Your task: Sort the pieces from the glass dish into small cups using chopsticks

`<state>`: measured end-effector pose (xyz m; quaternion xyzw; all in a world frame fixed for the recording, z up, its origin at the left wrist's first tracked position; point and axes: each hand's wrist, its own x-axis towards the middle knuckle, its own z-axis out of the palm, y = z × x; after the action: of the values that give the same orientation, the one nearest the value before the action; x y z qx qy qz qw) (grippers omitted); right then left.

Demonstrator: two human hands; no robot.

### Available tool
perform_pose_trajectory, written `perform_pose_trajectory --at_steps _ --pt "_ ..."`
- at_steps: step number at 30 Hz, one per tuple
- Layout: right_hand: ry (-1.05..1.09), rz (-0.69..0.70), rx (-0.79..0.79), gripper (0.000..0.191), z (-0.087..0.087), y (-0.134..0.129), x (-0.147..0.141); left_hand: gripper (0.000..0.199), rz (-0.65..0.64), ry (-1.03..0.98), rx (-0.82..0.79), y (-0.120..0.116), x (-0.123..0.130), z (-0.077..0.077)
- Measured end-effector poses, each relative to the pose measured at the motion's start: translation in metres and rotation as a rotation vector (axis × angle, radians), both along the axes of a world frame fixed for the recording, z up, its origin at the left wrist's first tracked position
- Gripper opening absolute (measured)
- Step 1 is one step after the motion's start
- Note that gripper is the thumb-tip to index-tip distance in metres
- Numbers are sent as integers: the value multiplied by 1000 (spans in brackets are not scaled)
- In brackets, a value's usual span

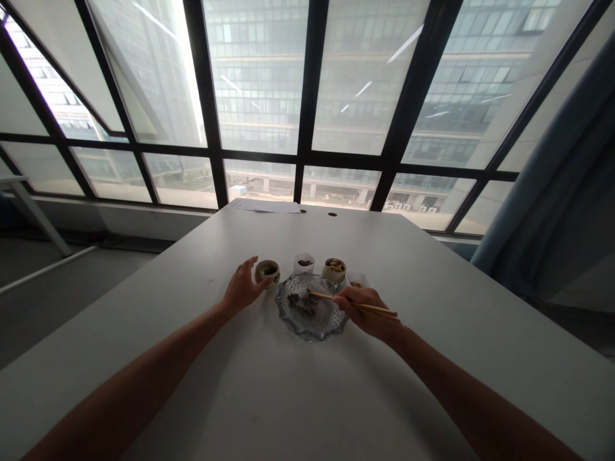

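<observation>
My right hand is closed round a pair of wooden chopsticks, their tips low over a clear scalloped glass plate. Small dark dried pieces lie on the plate's left half, with a pale bit near the chopstick tips. Beside a small patterned cup, my left hand is spread, its thumb at the cup's near side and its fingers on the left. What the cup contains looks dark and is hard to make out.
Behind the plate stand a white hexagonal container with dark reddish bits and a round cup of yellowish pieces. Another small container is partly hidden by my right hand. Papers lie at the white table's far edge; a blue curtain hangs right.
</observation>
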<state>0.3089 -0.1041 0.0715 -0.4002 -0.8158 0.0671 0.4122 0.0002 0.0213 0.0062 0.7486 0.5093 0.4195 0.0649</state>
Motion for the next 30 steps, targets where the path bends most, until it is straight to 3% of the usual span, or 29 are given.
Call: perform_pose_trajectory --at_steps 6,10,14,21,30 --pt "449 -132 -157 46 -19 -1 8 78 -75 -114 -53 5 3 -6" --pt "596 -193 -52 44 -17 -5 9 79 -170 -206 -32 7 4 -9" --pt "538 -221 93 40 -7 -12 6 74 -232 -221 32 6 5 -11" --pt "487 -163 184 37 11 -8 -16 69 -257 -266 57 5 7 -11" --pt "192 -67 84 42 13 21 -58 74 -246 -256 33 1 8 -7"
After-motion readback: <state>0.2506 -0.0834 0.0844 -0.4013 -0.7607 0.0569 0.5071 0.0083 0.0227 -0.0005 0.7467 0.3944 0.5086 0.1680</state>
